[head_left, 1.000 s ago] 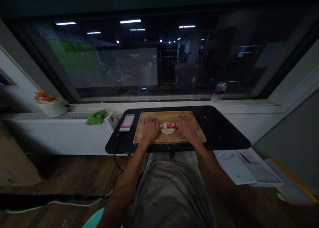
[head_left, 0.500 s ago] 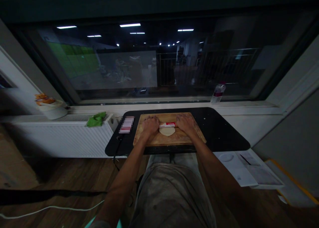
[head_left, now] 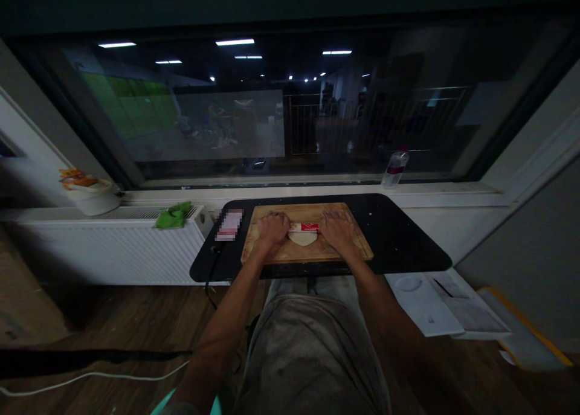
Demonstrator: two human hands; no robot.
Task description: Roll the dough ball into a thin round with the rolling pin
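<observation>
A rolling pin [head_left: 304,227] with a red-and-white printed wrapping lies crosswise over a flat, pale piece of dough [head_left: 302,238]. Its left end is under my left hand [head_left: 273,228], whose fingers curl over it. My right hand [head_left: 337,228] closes over the other end in the same way, so both ends are hidden. The near part of the dough shows as a rounded edge below the pin. Under all this is a wooden cutting board [head_left: 312,255].
The board rests on a black table [head_left: 408,246]. A phone-like item [head_left: 229,225], blurred out, lies left of the board. A green cloth [head_left: 173,215] and a white pot [head_left: 96,199] sit on the radiator. A plastic bottle [head_left: 395,168] stands on the windowsill.
The rolling pin has turned a little under my hands, so more red of its wrapping shows. Both hands keep their hold. The camera view has shifted slightly.
</observation>
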